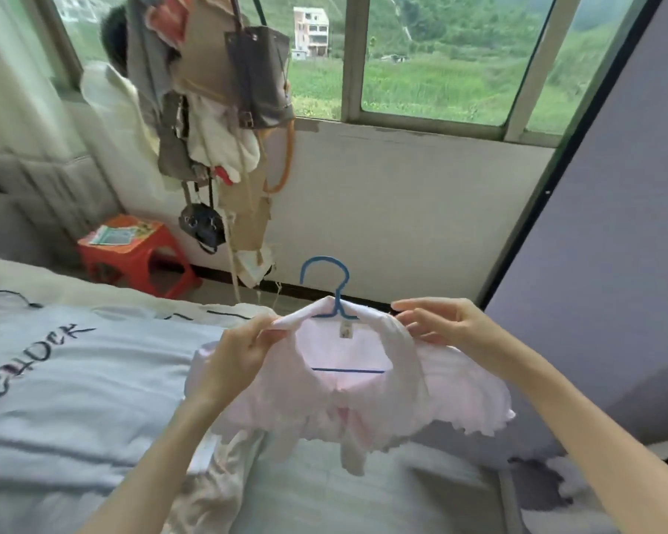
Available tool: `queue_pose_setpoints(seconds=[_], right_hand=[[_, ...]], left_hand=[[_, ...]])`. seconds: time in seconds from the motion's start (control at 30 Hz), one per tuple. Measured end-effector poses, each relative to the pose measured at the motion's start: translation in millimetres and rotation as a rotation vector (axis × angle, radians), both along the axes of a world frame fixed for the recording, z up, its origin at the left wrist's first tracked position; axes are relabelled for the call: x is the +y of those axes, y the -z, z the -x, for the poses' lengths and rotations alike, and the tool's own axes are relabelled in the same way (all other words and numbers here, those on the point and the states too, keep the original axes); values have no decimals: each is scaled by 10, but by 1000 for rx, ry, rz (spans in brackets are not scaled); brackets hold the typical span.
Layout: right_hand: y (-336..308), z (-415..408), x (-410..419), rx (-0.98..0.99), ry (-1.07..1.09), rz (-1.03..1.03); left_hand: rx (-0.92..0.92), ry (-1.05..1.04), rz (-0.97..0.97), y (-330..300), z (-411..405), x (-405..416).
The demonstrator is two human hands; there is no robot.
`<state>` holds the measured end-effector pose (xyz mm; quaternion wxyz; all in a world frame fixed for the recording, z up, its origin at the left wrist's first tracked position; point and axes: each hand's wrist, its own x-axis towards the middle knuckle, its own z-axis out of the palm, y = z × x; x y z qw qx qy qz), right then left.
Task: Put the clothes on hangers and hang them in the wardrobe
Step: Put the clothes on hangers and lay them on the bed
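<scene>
A pale pink frilled garment point(363, 402) with a white collar sits on a blue hanger point(326, 271), held up above the bed. The hanger's hook sticks up out of the neck and its lower bar shows through the neck opening. My left hand point(232, 360) pinches the left shoulder of the collar. My right hand point(436, 321) holds the right shoulder with its fingers spread over the cloth. More light clothing point(216, 479) lies on the bed below the garment.
A grey-blue duvet with dark lettering point(74, 379) covers the bed. Bags and clothes hang in a cluster point(216, 109) by the window. A red stool point(132, 252) stands on the floor. A grey-purple panel point(602, 264) rises at the right.
</scene>
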<state>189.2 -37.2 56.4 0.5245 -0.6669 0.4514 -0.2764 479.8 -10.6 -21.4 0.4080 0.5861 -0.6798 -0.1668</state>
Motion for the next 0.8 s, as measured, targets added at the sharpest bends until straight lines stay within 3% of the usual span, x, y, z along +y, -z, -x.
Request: queue_pose_setpoints(seconds=[0.17,0.3,0.57,0.8], right_hand=[[215,-1058,-46,223,-186,475],[339,-1765,-88,214,-272,685],[265,-2831,67,116,-541,729],[-79,-3925,313,18,-668,737]], left_hand=[[48,-170,-53,-162,-830,371],[67,-296,-131,-217,-1364,845],[154,-480,-228,-387,-1830,1928],[148,-850,-107,-621,-2115,2517]])
